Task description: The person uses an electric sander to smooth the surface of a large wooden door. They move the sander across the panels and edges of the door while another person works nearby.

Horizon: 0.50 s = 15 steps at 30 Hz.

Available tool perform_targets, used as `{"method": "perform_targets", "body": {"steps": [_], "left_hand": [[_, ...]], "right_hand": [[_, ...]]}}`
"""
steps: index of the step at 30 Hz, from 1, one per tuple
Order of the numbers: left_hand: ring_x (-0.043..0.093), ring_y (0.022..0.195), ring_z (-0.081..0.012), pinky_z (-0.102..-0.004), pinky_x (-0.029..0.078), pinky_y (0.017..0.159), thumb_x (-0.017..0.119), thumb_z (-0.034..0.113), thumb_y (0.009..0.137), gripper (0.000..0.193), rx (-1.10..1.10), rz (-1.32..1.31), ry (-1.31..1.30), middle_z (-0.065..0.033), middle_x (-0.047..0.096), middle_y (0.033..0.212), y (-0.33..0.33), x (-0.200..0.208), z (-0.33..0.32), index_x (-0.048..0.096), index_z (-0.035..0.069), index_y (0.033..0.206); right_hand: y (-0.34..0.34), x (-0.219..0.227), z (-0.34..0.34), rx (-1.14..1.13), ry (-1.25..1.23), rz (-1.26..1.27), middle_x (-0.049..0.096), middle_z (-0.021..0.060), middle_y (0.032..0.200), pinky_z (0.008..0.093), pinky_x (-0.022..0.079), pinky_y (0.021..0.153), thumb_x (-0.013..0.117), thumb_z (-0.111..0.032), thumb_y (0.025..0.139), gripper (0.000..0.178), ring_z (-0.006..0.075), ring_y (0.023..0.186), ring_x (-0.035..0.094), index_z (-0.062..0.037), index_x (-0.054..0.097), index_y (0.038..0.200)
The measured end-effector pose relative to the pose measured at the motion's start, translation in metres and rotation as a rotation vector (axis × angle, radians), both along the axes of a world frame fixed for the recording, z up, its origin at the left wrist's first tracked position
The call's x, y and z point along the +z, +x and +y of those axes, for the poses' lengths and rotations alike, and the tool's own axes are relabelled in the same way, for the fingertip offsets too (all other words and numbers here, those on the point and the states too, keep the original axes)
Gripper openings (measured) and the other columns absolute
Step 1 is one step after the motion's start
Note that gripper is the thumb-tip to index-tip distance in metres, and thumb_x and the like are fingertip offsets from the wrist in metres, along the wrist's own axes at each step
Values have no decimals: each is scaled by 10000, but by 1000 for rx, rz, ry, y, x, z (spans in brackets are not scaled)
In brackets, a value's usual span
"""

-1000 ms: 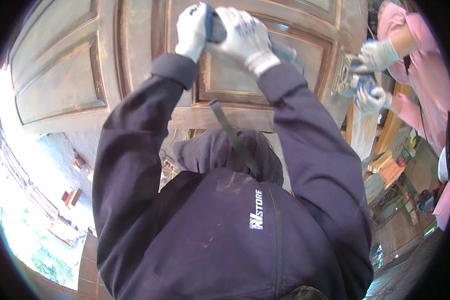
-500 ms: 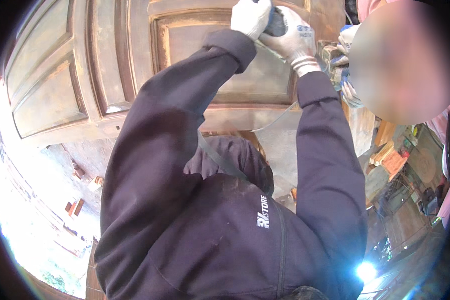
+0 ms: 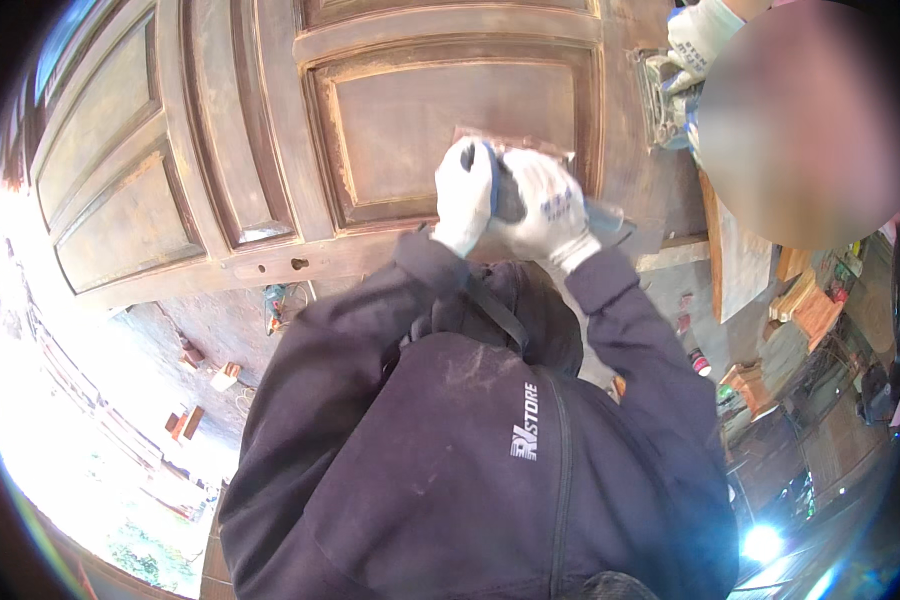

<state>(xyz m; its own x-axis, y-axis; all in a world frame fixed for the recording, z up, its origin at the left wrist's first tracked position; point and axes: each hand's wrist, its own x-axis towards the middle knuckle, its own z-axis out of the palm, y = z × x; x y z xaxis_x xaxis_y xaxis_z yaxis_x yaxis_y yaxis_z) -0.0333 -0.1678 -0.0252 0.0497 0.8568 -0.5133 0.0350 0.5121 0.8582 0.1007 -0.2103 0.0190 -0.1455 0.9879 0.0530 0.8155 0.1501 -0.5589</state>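
Observation:
My left hand (image 3: 466, 190), in a white glove with a blue-grey palm, is closed, fingers curled, close beside the right. My right hand (image 3: 545, 205), gloved alike, is also closed and slightly blurred. Both are over the lower part of a brown panelled wooden door (image 3: 450, 95). From beyond my fingers shows the edge of a thin, flat reddish-brown piece (image 3: 515, 141); the gloves cover most of it, and its kind is unclear. A greyish, see-through smear (image 3: 625, 228) lies right of my right wrist, too blurred to name.
At the right, a co-worker's gloved hand (image 3: 705, 40) is at a grey carved-looking piece (image 3: 660, 100) by the door's end. Wooden pieces (image 3: 810, 305) lie lower right. A small power tool (image 3: 274, 308) and wood blocks (image 3: 185, 422) are on the floor at left.
Both my hands have come down toward me, from the panel's top to its lower edge, still close together. The reddish-brown edge now shows. The co-worker's upper glove has moved up.

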Motion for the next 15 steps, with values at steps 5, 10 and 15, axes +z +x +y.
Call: {"method": "perform_targets", "body": {"steps": [5, 10, 15], "left_hand": [[622, 777, -254, -371, 490, 740, 510, 204, 996, 236, -124, 182, 309, -142, 664, 835, 57, 4, 109, 633, 22, 911], [669, 797, -387, -480, 545, 691, 519, 122, 944, 120, -330, 550, 736, -191, 658, 841, 78, -12, 147, 594, 37, 904], [649, 811, -434, -494, 514, 779, 502, 290, 965, 338, -176, 252, 514, -245, 662, 848, 44, -15, 47, 633, 3, 845]], "right_hand": [[56, -7, 99, -67, 44, -70, 666, 178, 1219, 430, 499, 991, 784, -554, 709, 765, 333, 1155, 633, -40, 615, 1250], [60, 1, 130, -205, 19, -164, 679, 134, 1216, 427, 505, 982, 802, -558, 674, 728, 318, 1149, 634, -109, 630, 1220], [39, -6, 40, -107, -84, -113, 655, 127, 1246, 446, 485, 1007, 822, -552, 677, 775, 305, 1171, 620, -100, 598, 1265]]}}
